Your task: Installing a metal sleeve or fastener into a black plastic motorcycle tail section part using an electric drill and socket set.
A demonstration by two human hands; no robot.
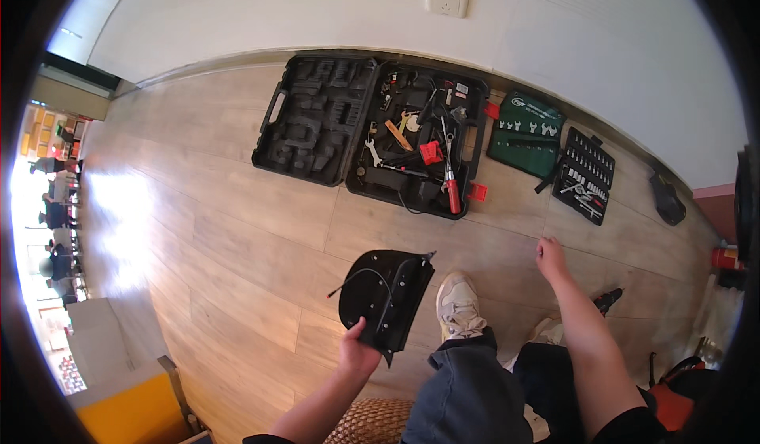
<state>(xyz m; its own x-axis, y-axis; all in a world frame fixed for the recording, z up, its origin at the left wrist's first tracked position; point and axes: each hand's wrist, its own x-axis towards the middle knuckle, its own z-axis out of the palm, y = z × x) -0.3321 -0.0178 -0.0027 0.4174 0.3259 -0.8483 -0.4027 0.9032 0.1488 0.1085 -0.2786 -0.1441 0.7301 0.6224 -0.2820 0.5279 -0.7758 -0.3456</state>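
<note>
On the floor before the open toolcase (372, 131), our left hand (358, 353) grips a black panel (385, 292); right hand (550, 256) loosely curled, holding nothing.

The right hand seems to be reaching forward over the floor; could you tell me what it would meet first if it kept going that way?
Probably the open black tool case, near its red-handled tool; only bare floor lies before the right hand.
</note>
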